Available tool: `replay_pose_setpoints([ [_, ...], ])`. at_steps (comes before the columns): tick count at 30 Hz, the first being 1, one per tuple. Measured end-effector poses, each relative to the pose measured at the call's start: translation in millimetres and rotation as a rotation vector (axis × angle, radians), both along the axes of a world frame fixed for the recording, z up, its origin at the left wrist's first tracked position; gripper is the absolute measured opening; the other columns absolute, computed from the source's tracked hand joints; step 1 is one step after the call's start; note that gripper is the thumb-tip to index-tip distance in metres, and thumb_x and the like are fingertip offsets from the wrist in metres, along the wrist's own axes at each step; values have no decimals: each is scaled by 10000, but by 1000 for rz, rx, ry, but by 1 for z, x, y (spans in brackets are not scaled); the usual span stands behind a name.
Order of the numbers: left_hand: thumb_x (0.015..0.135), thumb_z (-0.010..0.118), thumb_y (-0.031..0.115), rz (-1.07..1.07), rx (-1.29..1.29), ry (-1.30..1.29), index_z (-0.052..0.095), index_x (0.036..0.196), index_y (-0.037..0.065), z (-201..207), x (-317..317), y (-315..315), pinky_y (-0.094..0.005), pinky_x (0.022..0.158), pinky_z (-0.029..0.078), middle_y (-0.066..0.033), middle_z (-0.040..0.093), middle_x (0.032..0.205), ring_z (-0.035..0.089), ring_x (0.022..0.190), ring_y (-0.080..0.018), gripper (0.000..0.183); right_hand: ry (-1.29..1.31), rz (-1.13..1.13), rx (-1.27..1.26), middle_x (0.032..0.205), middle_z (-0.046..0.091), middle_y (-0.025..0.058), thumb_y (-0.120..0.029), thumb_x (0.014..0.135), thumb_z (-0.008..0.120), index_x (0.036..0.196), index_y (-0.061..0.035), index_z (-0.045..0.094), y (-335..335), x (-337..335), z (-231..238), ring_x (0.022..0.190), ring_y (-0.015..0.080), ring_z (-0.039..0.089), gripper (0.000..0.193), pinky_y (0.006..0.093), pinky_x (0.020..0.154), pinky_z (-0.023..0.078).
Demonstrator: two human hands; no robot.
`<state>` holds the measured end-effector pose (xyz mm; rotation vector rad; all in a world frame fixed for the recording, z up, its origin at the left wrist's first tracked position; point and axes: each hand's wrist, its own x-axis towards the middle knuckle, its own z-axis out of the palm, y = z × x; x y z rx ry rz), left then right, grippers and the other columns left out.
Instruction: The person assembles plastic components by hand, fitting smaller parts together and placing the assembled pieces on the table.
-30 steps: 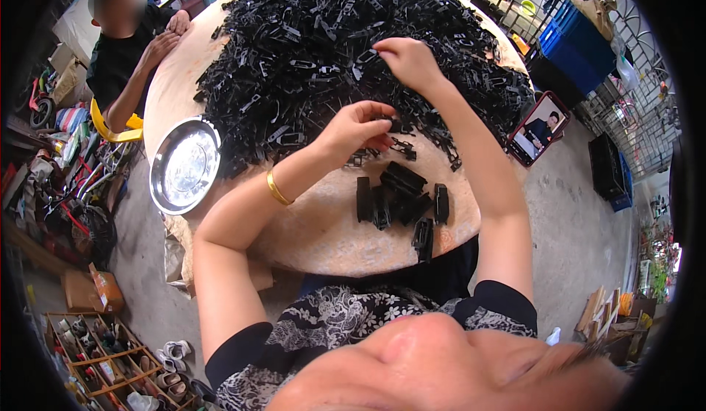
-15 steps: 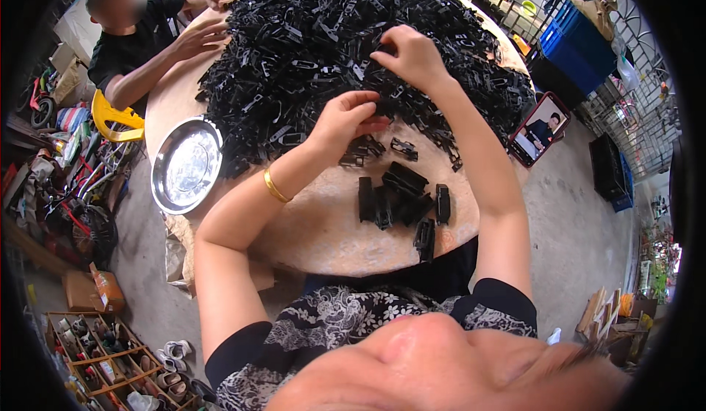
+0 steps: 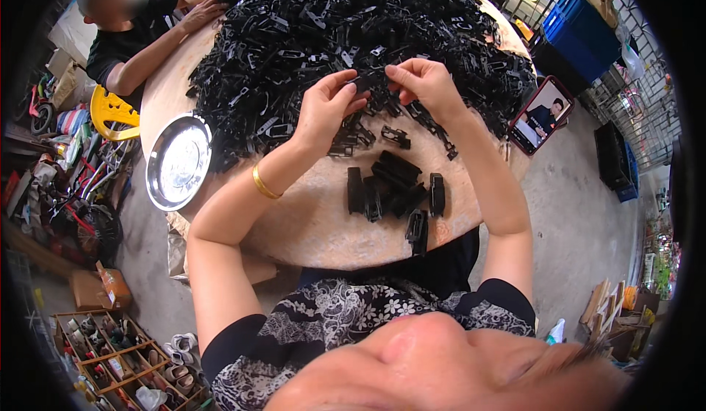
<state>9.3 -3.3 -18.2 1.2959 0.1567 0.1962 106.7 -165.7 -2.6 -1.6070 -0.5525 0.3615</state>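
Black plastic pieces (image 3: 373, 81) show between the two hands, just beyond the fingertips, but they blend into the dark heap behind them, so their long axis and which way they point cannot be told. The left hand (image 3: 321, 113) is bent inward, its thumb and fingers curled with the tips close together; the right hand (image 3: 430, 89) faces it with thumb and forefinger drawn together. Whether either one grips a piece cannot be told.

Nearer the table's front edge than the hands, a loose piece (image 3: 396, 137) lies below the gap between them, its long axis running mostly left to right. More loose pieces (image 3: 353, 140) lie below the left hand. Closer still to that edge sits a group of black blocks. The left block (image 3: 355, 190), the right block (image 3: 437, 194) and the nearest block (image 3: 417, 231) point roughly toward the front edge; the top block (image 3: 396, 170) slants toward the front right.

The large heap (image 3: 294, 51) spreads from the hands toward the far edge of the round table (image 3: 309, 238). A shiny metal plate (image 3: 179, 162) lies at the left edge, a phone (image 3: 540, 115) stands at the right edge, and a co-worker (image 3: 136, 51) reaches over the far left edge.
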Motion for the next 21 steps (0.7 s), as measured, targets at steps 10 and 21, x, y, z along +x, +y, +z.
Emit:
replay_pose_setpoints([
  [10, 913, 464, 19, -40, 62, 9, 466, 1208, -82, 4, -1, 1, -263, 848, 516, -134, 578, 1079, 603, 936, -158, 311, -288, -83, -60, 653, 615, 8, -191, 818, 685, 766, -16, 635, 2, -16, -10, 528, 37, 519, 189, 183, 474, 412],
  [21, 863, 564, 22, -7, 216, 19, 521, 1158, -72, 5, -3, 4, -236, 785, 527, -121, 607, 1011, 611, 853, -125, 312, -386, -48, -161, 598, 612, 49, -208, 786, 708, 741, 0, 634, 2, -25, -9, 518, 71, 539, 225, 230, 474, 425],
])
